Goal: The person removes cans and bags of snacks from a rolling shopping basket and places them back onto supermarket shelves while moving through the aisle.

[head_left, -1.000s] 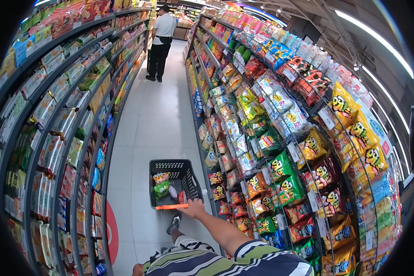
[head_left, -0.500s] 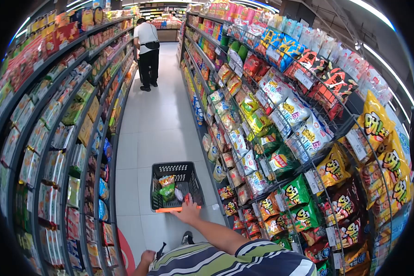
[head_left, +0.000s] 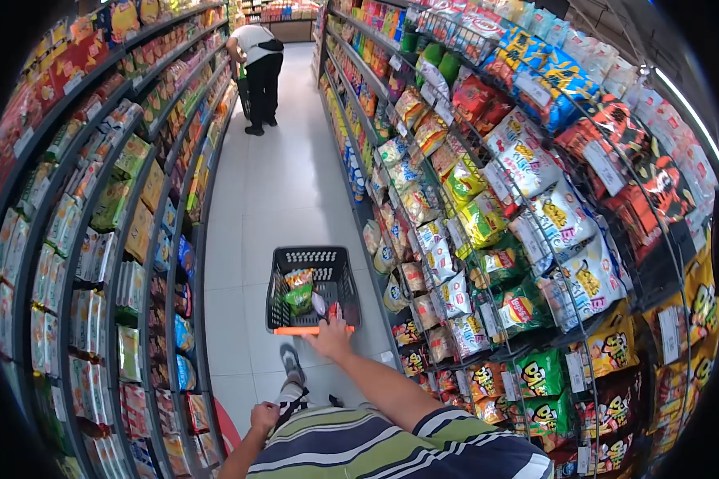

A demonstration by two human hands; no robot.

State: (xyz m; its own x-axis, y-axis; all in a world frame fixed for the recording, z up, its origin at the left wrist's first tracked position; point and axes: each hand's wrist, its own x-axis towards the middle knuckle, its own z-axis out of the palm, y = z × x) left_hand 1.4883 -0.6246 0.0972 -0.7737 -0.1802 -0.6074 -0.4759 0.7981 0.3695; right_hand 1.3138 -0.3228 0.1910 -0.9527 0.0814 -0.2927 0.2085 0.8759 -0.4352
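Note:
My right hand point(head_left: 330, 338) is closed around the orange handle point(head_left: 295, 330) of a black plastic shopping basket point(head_left: 351, 299). The basket is low in the aisle in front of me. Inside lie a green and orange snack bag point(head_left: 299, 295) and a small pale purple packet point(head_left: 319, 304). Something red shows by my right fingers, too small to name. My left hand point(head_left: 264, 417) hangs at my waist with its fingers curled, beside a dark strap; whether it grips the strap is unclear.
Shelves of packaged snacks point(head_left: 88, 263) line the left side. Wire racks of chip bags point(head_left: 527, 307) run close along my right. Further up the aisle a person point(head_left: 257, 72) bends toward the left shelf. Pale floor tiles point(head_left: 256, 191) lie between the shelves.
I have moved forward along the aisle with the basket, and the right racks look larger. A foot has come forward behind the basket. The person ahead bends lower.

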